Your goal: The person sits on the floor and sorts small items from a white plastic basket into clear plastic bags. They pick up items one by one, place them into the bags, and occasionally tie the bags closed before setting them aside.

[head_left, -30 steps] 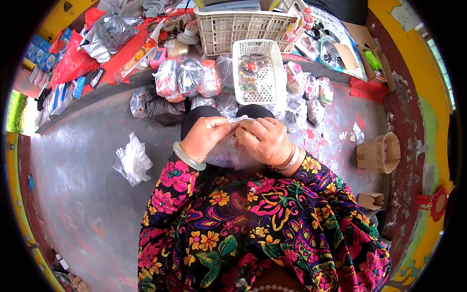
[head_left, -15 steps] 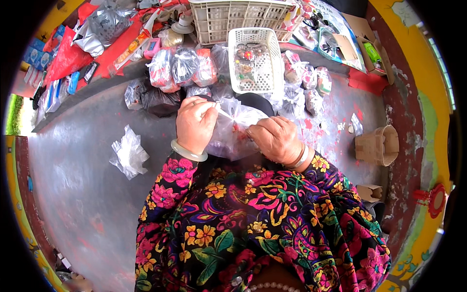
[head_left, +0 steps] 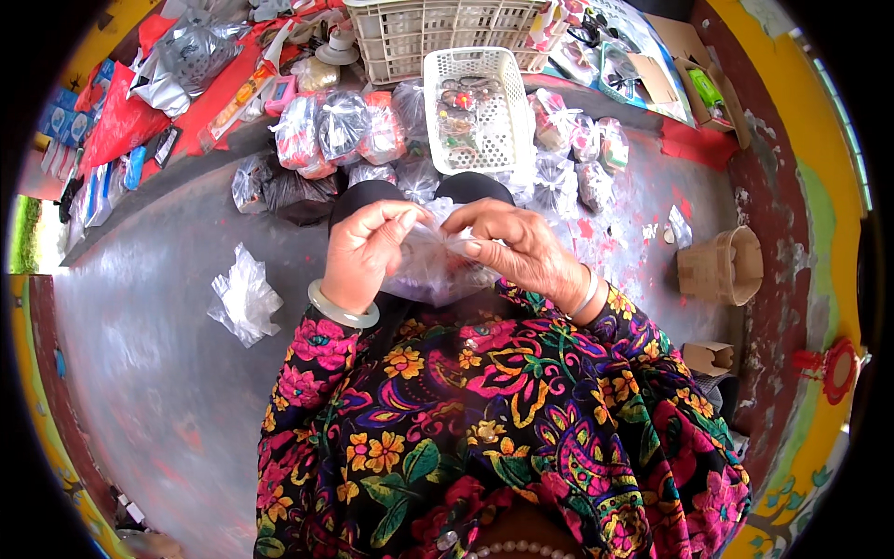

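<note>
A clear plastic bag rests at my lap with its neck gathered up; what is inside it is blurred behind the film. My left hand pinches the bag's top from the left, thumb against bent fingers. From the right, my right hand grips the gathered plastic between thumb and forefinger, close to the left fingertips. Just beyond my knees stands a white perforated basket with several small items in it.
Filled, knotted plastic bags crowd both sides of the basket. Behind it is a large beige crate. A crumpled clear bag lies on the floor at left. A cardboard box stands at right, by the wall.
My right hand has risen from the bag's side to its neck, near my left hand. The left hand has shifted slightly lower, and the stretched twist of plastic no longer shows.
</note>
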{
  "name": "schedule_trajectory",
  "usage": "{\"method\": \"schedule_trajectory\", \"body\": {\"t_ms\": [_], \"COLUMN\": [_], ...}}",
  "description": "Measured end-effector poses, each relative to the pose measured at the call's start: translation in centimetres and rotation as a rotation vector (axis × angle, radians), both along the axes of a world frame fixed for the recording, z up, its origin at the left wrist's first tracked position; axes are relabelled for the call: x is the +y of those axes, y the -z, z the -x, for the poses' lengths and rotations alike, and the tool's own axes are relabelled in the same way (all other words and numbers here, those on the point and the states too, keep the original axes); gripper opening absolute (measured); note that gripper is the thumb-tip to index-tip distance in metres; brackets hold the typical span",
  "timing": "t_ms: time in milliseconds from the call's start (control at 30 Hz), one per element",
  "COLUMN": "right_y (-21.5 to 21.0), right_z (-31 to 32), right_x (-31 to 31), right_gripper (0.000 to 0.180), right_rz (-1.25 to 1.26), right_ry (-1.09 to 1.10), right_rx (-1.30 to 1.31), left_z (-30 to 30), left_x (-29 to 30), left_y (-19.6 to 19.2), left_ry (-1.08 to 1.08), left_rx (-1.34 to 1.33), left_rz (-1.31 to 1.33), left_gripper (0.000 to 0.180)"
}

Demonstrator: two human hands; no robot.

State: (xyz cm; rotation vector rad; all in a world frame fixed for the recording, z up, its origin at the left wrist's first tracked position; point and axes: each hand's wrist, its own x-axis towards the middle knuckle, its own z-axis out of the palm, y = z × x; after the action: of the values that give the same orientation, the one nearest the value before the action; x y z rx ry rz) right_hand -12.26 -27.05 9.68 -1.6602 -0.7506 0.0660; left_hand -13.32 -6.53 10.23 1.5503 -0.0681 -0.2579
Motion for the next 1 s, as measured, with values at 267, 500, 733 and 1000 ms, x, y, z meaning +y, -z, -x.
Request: {"method": "schedule_trajectory", "body": {"t_ms": [267, 500, 733, 1000], "right_y": [-0.2, 0.4, 0.6, 1.3], "right_z": [0.7, 0.7, 0.6, 0.7], "right_x": [1.0, 0.9, 1.1, 0.8], "right_gripper": [0.027, 0.026, 0.025, 0.027], "right_rz": [-0.211, -0.225, -0.246, -0.265], "right_ry": [-0.116, -0.105, -0.136, -0.113], "right_rx": [0.69, 0.645, 0.623, 0.656], "left_z": [-0.3, -0.4, -1.8, -1.6], "left_x": [0.4, 1.2, 0.4, 0.2], "left_y": [1.7, -0.2, -1.0, -2.7], "left_ry": [0.062, 0.2, 0.318, 0.428], "left_rx": [-0.157, -0.681, -0.778, -0.602], "left_rz": [0.438, -0.681, -0.977, -0.713], "left_gripper": [0.018, 0.045, 0.027, 0.012]}}
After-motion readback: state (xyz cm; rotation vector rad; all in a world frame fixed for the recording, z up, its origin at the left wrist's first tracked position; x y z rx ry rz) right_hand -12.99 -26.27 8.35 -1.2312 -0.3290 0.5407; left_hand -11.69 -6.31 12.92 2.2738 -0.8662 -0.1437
